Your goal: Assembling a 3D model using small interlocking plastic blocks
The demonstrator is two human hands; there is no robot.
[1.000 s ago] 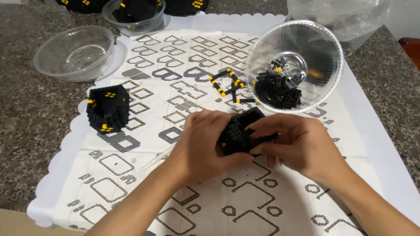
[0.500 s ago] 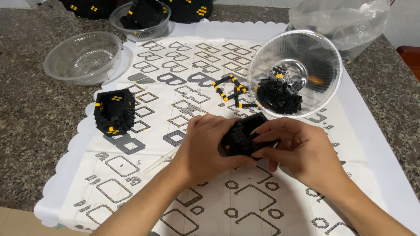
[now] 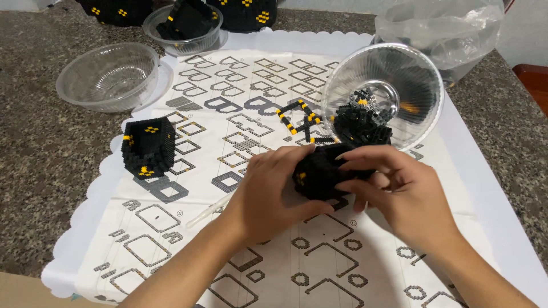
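Two hands, both on one black bead block (image 3: 319, 171) w/ yellow spots, just below frame centre over the paper. Left hand (image 3: 274, 191) cups it from 9 o'clock, fingers curled close together, thumb under at approx 6. Right hand (image 3: 399, 191) at 3 o'clock: fingertips (image 3: 348, 155) press its top and side, fingers slightly apart, not spread wide.

A thin clear stick (image 3: 208, 210) lies at the block's 8 o'clock. One finished black cube (image 3: 148, 147) sits well apart at 9 o'clock. One flat black-yellow bead frame (image 3: 299, 117) lies at 12.

Clear bowls, 3: tipped bowl (image 3: 399, 74) w/ loose black beads at 1 o'clock, empty bowl (image 3: 108, 74) at 10, third bowl (image 3: 182, 23) w/ black pieces at 11, far edge. One crumpled plastic bag (image 3: 445, 28) far at 1.

Surface: patterned paper sheet (image 3: 171, 228) on a scalloped white mat (image 3: 74, 239), speckled granite counter (image 3: 40, 159) under.
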